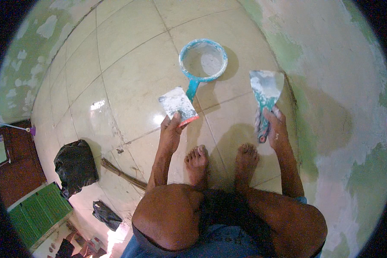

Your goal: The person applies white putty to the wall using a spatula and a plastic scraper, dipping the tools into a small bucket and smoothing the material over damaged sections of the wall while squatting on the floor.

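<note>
My left hand grips a flat, roughly square putty spreader with a red edge, its face smeared white and grey. The thumb presses on the spreader near that edge. In my right hand is a putty knife with a wide, white-smeared blade pointing away from me and a teal handle. White residue marks the fingers of that hand. Beyond the spreader, a teal dipper stands on the floor, its rim coated in white and pale paste inside. The spreader hides the end of the dipper's handle.
Patchy green and white wall rises close on the right. On the tiled floor at left lie a bundle of thin sticks, a large black plastic bag and a smaller black bag. My bare feet are below the hands.
</note>
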Demonstrator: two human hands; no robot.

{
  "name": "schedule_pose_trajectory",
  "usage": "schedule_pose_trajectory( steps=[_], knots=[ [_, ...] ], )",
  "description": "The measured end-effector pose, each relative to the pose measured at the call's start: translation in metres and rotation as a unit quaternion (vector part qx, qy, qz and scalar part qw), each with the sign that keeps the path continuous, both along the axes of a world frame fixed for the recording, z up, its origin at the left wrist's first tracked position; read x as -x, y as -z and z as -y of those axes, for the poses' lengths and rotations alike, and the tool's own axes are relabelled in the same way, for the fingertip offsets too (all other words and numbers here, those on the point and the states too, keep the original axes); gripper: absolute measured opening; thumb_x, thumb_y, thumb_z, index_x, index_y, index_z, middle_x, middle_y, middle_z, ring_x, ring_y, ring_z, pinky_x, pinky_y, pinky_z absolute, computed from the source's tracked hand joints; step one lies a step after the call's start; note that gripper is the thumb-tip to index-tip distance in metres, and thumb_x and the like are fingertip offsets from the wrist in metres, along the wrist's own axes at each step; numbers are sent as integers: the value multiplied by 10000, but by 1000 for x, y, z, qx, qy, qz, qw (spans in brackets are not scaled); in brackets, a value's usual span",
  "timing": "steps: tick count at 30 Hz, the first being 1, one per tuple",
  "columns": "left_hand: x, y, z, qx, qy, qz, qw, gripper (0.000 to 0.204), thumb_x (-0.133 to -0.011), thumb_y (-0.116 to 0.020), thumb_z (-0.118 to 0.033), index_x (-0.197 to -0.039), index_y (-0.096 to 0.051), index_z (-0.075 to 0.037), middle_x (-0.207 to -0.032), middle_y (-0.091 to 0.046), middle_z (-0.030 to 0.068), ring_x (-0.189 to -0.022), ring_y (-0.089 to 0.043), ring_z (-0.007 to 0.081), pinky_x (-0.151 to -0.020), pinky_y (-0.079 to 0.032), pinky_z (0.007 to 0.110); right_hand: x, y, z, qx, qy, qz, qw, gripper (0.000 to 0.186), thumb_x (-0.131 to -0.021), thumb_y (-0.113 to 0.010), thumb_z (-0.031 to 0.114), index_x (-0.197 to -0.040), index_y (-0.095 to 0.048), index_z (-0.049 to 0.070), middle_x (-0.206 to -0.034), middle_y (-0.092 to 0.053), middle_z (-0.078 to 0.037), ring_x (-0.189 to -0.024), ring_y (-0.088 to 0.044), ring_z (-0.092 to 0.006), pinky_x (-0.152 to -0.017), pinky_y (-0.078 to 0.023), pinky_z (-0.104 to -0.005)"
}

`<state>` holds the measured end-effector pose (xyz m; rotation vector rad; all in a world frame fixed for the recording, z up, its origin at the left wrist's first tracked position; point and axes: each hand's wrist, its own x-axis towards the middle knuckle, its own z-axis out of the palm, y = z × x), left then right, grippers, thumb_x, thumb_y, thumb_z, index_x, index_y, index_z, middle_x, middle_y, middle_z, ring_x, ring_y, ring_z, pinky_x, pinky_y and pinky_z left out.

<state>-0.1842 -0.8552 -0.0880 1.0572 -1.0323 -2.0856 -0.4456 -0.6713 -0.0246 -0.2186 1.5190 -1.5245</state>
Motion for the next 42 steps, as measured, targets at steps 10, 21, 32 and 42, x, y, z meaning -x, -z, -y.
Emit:
schedule_pose_trajectory(
  steps=[10, 21, 32, 42],
  knots=[
    [-2, -25, 1, 114, 172, 148, 967, 442, -897, -559, -346, -1170, -530, 0, -1049, -603, 68, -998, -523, 140, -851, -412, 281, 55, 3, 165, 38, -52, -330, 942, 373, -761, -705, 308, -966, -546, 41, -687, -543, -17, -431, -443, -55, -332, -322, -217],
    [-78, -22, 4, 101, -24, 123, 987, 423, -882, -555, -259, -1198, -470, 9, -1025, -592, 66, -947, -539, 148, -844, -421, 299, -2, 22, 85, 56, 70, -16, 996, 273, -758, -714, 141, -974, -568, 63, -802, -583, -13, -638, -536, -94, -487, -439, -250],
    [-3, -30, 39, 272, -88, 177, 942, 429, -871, -576, -210, -1219, -462, 13, -1010, -604, 111, -816, -598, 170, -621, -498, 279, -13, 32, -2, 20, 200, 39, 979, 206, -810, -653, 133, -981, -560, 66, -804, -573, -12, -642, -549, -109, -528, -475, -246],
    [70, 4, 47, 134, -90, 19, 987, 314, -897, -502, -147, -1174, -527, 0, -1099, -591, 88, -958, -587, 188, -711, -487, 298, -45, 42, 15, 56, 242, 120, 961, 185, -793, -668, 155, -932, -564, 90, -754, -592, -14, -625, -583, -133, -508, -473, -252]
  ],
)
